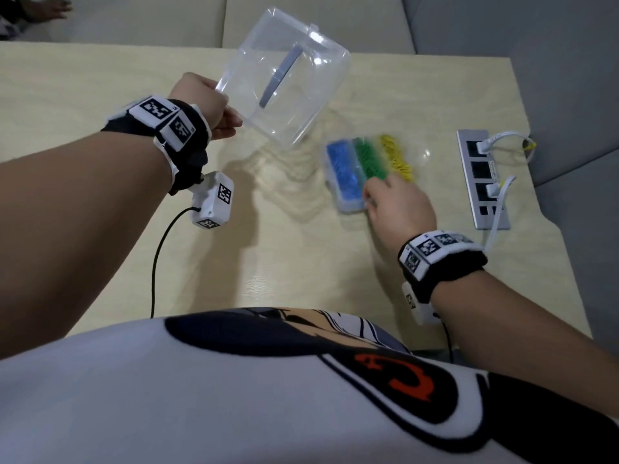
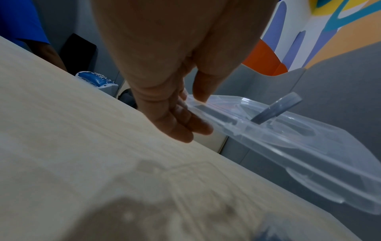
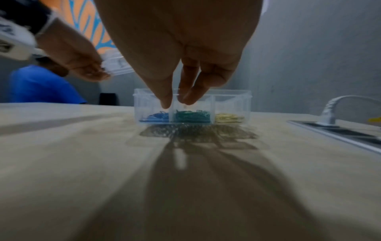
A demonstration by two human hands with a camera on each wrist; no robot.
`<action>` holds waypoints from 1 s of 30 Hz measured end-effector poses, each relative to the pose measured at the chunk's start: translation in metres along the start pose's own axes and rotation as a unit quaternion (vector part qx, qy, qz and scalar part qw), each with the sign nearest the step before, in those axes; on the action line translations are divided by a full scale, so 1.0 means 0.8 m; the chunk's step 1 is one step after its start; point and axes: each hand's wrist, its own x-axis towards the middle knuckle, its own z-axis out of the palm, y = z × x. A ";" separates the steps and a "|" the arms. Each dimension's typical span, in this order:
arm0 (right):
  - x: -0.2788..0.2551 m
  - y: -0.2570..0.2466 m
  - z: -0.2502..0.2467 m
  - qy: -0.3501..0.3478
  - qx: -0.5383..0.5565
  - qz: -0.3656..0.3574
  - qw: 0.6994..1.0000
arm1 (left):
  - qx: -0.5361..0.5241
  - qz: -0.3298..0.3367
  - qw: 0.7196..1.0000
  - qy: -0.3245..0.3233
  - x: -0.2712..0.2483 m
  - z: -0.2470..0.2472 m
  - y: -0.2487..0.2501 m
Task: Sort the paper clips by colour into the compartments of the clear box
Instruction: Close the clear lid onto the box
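Printed shirt front (image 1: 234,380) fills the near foreground. Left hand (image 1: 207,105) pinches the clear lid (image 1: 284,78) by its edge, raised above the table (image 1: 100,78). Right hand (image 1: 398,202), fingers relaxed, reaches over the clear box (image 3: 192,106) near the table's right edge, holding blue (image 3: 157,116), green (image 3: 191,116) and yellow paper clips (image 3: 228,117) in separate compartments.

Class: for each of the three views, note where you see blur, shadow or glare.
Head view: glare on the clear lid, right hand motion-blurred. Left wrist view: table foreground smeared, left hand sharper. Right wrist view: long finger shadows run toward the camera from the clear box.
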 end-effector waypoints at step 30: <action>-0.014 -0.005 -0.014 0.026 0.215 0.139 0.966 | 0.299 0.077 0.946 -0.096 -0.041 0.060 -0.044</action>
